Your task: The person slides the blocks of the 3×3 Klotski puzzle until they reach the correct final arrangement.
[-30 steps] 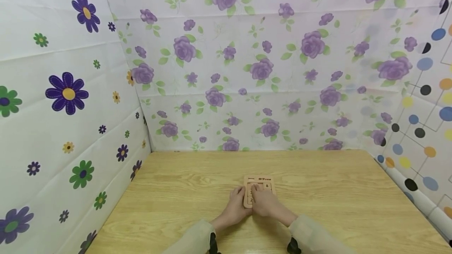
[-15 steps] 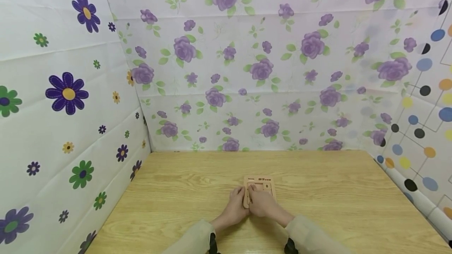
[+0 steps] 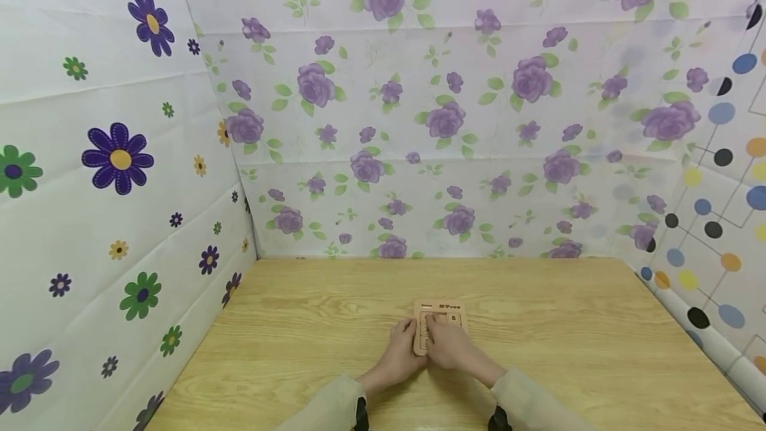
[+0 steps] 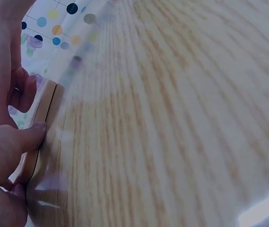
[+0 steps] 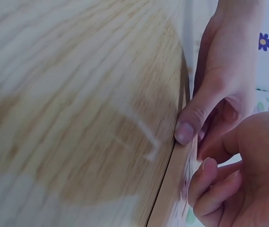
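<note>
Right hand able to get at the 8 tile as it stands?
Looks like yes: the right hand is over the puzzle board, and the 8 tile shows uncovered close by. The left hand holds the board's left edge, out of the way.

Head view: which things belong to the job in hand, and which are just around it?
In the job: number board, left hand gripping its edge, right hand over its face.
Just around: table, rose-print cloth behind, daisy-print cloth left, dotted cloth right.

There are two hands, left hand (image 3: 396,355) and right hand (image 3: 450,347); one number board (image 3: 439,306) toward five o'clock; one table (image 3: 335,291); two sleeves (image 3: 332,403); three sheets (image 3: 479,105), at nine, twelve and three o'clock.
</note>
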A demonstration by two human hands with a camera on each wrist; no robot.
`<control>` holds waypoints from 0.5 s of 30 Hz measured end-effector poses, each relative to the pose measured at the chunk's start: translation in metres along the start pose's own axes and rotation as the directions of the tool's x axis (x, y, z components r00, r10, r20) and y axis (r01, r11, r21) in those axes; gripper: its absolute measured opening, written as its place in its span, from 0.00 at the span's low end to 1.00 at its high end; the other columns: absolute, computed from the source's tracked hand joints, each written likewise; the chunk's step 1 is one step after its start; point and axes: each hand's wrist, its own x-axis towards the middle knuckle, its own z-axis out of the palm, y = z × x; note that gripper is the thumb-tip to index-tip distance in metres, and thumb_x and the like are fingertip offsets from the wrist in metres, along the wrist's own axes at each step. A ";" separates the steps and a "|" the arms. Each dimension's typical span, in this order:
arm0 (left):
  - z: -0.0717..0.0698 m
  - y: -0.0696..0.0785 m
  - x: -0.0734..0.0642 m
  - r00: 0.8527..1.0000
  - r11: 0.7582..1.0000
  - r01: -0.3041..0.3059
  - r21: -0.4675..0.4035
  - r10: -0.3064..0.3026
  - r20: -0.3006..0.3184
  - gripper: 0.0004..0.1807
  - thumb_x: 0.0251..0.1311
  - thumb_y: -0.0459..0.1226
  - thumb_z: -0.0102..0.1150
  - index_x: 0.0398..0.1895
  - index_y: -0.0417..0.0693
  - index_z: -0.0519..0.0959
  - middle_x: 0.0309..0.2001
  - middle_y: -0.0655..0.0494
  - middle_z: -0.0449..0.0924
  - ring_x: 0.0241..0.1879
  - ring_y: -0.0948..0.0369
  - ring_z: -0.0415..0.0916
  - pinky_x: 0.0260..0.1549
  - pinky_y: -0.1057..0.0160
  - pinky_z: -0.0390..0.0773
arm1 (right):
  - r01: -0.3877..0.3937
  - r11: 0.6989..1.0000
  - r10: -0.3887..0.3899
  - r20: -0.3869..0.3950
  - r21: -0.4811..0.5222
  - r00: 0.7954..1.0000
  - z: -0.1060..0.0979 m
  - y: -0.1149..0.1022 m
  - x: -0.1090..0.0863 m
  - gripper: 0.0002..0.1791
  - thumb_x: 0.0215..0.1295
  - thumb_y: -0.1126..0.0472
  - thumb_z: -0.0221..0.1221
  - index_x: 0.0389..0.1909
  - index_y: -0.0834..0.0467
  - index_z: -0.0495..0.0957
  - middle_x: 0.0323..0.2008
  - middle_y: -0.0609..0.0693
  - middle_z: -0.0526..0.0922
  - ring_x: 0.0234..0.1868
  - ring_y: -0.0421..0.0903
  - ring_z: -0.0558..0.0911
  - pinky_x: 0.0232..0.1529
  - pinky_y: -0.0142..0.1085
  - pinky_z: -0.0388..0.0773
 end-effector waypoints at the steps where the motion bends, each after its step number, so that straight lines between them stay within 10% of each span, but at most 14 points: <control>1: 0.000 0.000 0.000 1.000 1.000 -0.010 -0.001 0.010 -0.005 0.45 0.55 0.39 0.68 0.68 0.22 0.57 0.66 0.29 0.60 0.66 0.38 0.56 0.63 0.44 0.68 | -0.004 1.000 0.004 -0.007 0.000 1.000 0.000 0.001 0.000 0.29 0.68 0.62 0.50 0.66 0.74 0.63 0.66 0.70 0.66 0.26 0.48 0.77 0.31 0.43 0.79; 15: 0.003 -0.002 0.001 0.997 0.995 0.068 -0.072 -0.065 0.040 0.52 0.52 0.44 0.71 0.72 0.28 0.53 0.70 0.33 0.54 0.70 0.41 0.52 0.67 0.42 0.62 | -0.117 0.993 0.116 -0.050 -0.018 0.992 0.004 0.013 -0.005 0.32 0.66 0.62 0.51 0.66 0.76 0.60 0.65 0.74 0.66 0.13 0.40 0.65 0.11 0.30 0.59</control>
